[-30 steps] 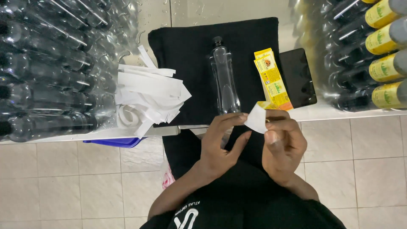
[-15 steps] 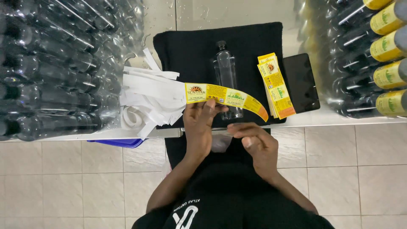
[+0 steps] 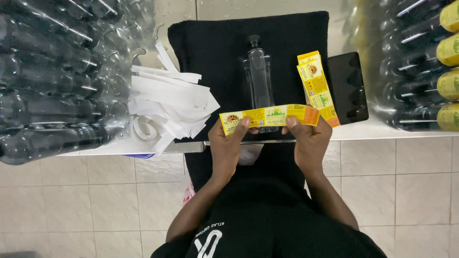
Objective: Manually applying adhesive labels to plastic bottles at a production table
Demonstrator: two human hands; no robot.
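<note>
Label strip (image 3: 269,116), the yellow one with the orange end, is stretched flat between both your hands right over the lower end of the clear bottle (image 3: 260,81) that lies on the black cloth (image 3: 215,52), near the table's front edge. From the head camera, your only view: your left hand (image 3: 228,143) has its fingers closed on the strip's left end, and your right hand (image 3: 310,141) is pinching the right part near the orange end, so both hands are gripping the label and nothing else. What could go wrong, I'd say: the strip looks thin and floppy, so if one hand pulls harder it can tilt and land crooked on the bottle, or sag in the middle and wrinkle. The bottle is round and lying loose on the cloth, so a push from the label could roll it sideways toward the stack of spare labels (image 3: 316,86) or the dark phone (image 3: 348,88) just beside them. The pile of white backing strips (image 3: 169,102) sits close on your left, and a sticky side could snag one if you drift that way. Compared with half a second ago, the strip was held by your left hand alone, drooping down to the right, while your right hand sat empty lower down; now it's level and held at both ends, lower over the bottle.
</note>
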